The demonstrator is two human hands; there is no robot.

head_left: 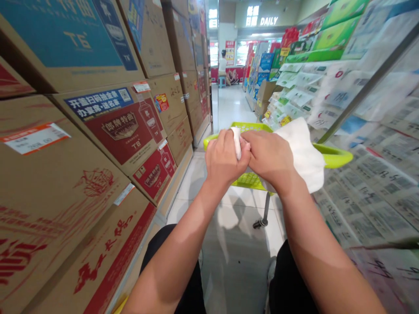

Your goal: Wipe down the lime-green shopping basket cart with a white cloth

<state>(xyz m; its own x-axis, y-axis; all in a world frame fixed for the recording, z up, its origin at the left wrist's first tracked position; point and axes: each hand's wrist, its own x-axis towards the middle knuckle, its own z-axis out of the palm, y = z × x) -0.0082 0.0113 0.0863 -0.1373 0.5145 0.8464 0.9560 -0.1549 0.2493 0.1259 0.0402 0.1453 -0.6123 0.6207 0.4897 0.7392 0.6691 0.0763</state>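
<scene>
A lime-green shopping cart point(250, 179) stands in front of me, its handle point(338, 158) crossing under both hands. My left hand point(222, 157) is closed at the handle's left part, with a fold of white cloth point(236, 141) showing by its fingers. Against it, my right hand point(270, 152) is curled over the same handle and holds the cloth. Most of the cloth point(309, 155) spreads out to the right and drapes over the handle. The fingertips of both hands are largely hidden.
Stacked cardboard cartons point(121, 131) with price tags line the left side. White tissue packs point(363, 192) fill the right side, near a slanting metal pole point(369, 87). The tiled floor point(232, 104) runs ahead to a person point(222, 65) in the distance. A caster point(260, 224) stands below the cart.
</scene>
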